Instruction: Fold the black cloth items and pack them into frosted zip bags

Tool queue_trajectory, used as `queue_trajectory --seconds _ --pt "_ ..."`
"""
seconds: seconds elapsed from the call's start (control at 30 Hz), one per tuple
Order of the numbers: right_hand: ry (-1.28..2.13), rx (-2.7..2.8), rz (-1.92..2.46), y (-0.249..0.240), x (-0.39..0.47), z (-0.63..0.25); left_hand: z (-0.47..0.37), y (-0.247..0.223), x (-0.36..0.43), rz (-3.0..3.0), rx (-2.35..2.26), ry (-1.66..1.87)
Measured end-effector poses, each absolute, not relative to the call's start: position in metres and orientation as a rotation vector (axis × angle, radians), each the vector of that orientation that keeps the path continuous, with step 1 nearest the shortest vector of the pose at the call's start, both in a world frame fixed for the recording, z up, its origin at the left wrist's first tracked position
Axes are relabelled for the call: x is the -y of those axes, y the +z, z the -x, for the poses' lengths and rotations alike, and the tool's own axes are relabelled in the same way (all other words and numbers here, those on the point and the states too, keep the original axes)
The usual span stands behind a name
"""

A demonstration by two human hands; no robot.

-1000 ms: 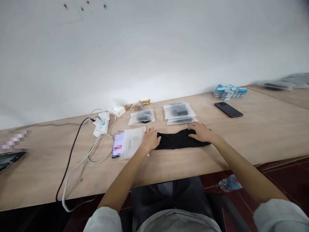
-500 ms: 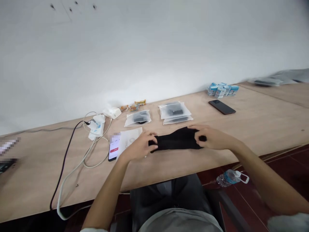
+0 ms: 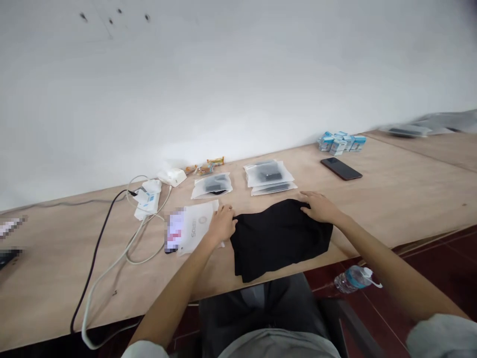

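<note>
A piece of black cloth [image 3: 281, 241], perhaps a folded garment, lies spread near the table's front edge, one corner reaching that edge. At its upper left corner rests my left hand [image 3: 222, 223], thumb by the fabric and fingers apart, partly over a white printed plastic bag [image 3: 199, 221]. My right hand [image 3: 318, 206] lies on the upper right edge with fingers stretched out and the thumb touching the cloth. Under the bag's left side a phone [image 3: 174, 231] with a lit screen shows in part.
Behind the cloth lie frosted bags with dark contents, one packet [image 3: 212, 185] and a stack [image 3: 269, 175]. Farther right are a dark phone [image 3: 341, 169] and small blue-white boxes [image 3: 341, 142]. Cables run from a power strip [image 3: 149, 199] at left. A water bottle [image 3: 352, 279] stands below the table.
The black cloth was a narrow folded strip between both hands; now it is opened out toward the front edge. My fingers have loosened from its ends.
</note>
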State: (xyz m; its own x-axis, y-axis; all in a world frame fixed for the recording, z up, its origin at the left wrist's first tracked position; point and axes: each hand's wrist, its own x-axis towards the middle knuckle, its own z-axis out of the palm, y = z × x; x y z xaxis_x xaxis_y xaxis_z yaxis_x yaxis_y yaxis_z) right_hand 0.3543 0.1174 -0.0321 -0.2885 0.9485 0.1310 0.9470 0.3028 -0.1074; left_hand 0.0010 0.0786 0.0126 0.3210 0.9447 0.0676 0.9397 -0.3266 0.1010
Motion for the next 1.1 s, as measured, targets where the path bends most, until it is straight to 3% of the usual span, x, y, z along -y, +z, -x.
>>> queue_trajectory --seconds 0.23,0.5,0.7,0.83,1.0,1.1 --pt "-0.177 1.909 1.771 0.001 -0.139 -0.331 -0.008 0.044 -0.114 -2.499 -2.097 0.544" --pt "0.144 2.409 1.443 -0.031 -0.095 -0.308 -0.011 0.011 -0.072 -2.583 -1.743 -0.009" --pt "0.232 2.346 1.365 -0.024 -0.093 -0.313 -0.008 0.017 -0.066 -2.589 -1.716 0.18" --pt "0.357 2.404 1.296 -0.005 -0.067 -0.328 0.007 0.042 -0.042 -2.566 -1.453 0.323" --pt "0.746 2.542 1.258 0.013 -0.034 -0.334 0.017 0.058 -0.018 -2.355 -1.018 0.111" --pt "0.485 2.35 1.287 0.006 -0.043 -0.324 0.002 0.04 -0.025 -2.416 -1.24 0.358"
